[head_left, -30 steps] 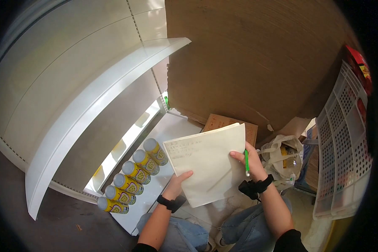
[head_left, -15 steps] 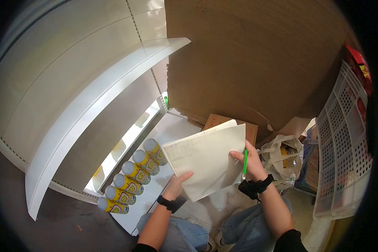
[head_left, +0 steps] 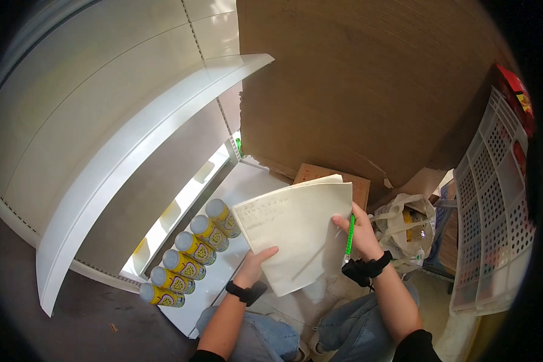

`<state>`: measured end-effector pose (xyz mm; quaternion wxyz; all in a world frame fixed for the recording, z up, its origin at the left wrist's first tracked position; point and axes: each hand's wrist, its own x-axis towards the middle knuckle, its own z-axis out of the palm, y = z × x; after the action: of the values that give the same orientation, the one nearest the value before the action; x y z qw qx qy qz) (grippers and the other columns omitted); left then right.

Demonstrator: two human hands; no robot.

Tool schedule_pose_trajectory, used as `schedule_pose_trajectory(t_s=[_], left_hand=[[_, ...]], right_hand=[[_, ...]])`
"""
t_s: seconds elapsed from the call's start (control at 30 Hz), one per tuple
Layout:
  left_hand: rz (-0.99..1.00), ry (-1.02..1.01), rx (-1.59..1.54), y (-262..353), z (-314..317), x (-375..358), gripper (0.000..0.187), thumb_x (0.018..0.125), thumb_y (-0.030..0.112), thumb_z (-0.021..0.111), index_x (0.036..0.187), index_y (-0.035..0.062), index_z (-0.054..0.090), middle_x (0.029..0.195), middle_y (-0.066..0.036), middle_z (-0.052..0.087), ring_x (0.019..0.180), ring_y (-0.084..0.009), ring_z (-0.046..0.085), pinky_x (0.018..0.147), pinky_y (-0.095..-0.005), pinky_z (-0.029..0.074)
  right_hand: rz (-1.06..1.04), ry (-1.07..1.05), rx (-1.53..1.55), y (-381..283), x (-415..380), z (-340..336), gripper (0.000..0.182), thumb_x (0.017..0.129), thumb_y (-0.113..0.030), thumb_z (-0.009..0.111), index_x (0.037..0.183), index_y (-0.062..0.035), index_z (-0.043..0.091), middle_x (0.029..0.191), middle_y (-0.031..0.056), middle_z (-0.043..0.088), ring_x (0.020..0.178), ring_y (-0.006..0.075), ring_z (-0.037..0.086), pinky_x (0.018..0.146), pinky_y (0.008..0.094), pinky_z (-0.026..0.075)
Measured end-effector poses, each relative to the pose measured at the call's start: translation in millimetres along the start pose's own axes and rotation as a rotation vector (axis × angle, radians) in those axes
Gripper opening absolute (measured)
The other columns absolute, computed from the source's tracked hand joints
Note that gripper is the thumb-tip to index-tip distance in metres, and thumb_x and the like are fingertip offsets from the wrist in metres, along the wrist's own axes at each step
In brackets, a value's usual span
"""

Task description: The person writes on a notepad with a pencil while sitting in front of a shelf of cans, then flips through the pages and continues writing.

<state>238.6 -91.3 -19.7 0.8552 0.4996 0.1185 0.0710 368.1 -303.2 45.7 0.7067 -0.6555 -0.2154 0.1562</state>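
Observation:
A white paper notebook is held open between my hands, with faint handwriting near the upper left of its page. My left hand grips the lower left edge, thumb on top and the other fingers hidden beneath. At the right edge, my right hand pinches the notebook with its thumb over the page. A green pen is also in that hand, pointing down towards my wrist. Left of the notebook, several yellow cans with grey tops stand in a row on a white shelf.
A higher white shelf curves across the left. Behind the notebook stands a large brown cardboard sheet, with a cardboard box at its foot. To the right are a cloth bag holding bottles and a white perforated crate.
The notebook has tipped slightly, its lower edge sitting a little lower and its writing showing more clearly. The pen's lower end has swung a little to the left.

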Motion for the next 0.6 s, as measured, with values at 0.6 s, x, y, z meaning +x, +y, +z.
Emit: schedule_pose_trajectory(t_s=[0.6], left_hand=[[-0.003,-0.021,-0.025,0,-4,1,0.049,0.077,0.013,0.062,0.12,-0.0015,0.045,0.114,-0.01,0.054,0.103,-0.0195,0.052,0.088,-0.0304,0.042]], right_hand=[[0.053,-0.036,0.056,-10,-2,3,0.044,0.077,-0.017,0.066,0.114,0.0004,0.05,0.102,0.0065,0.058,0.093,0.0143,0.053,0.083,0.028,0.042]])
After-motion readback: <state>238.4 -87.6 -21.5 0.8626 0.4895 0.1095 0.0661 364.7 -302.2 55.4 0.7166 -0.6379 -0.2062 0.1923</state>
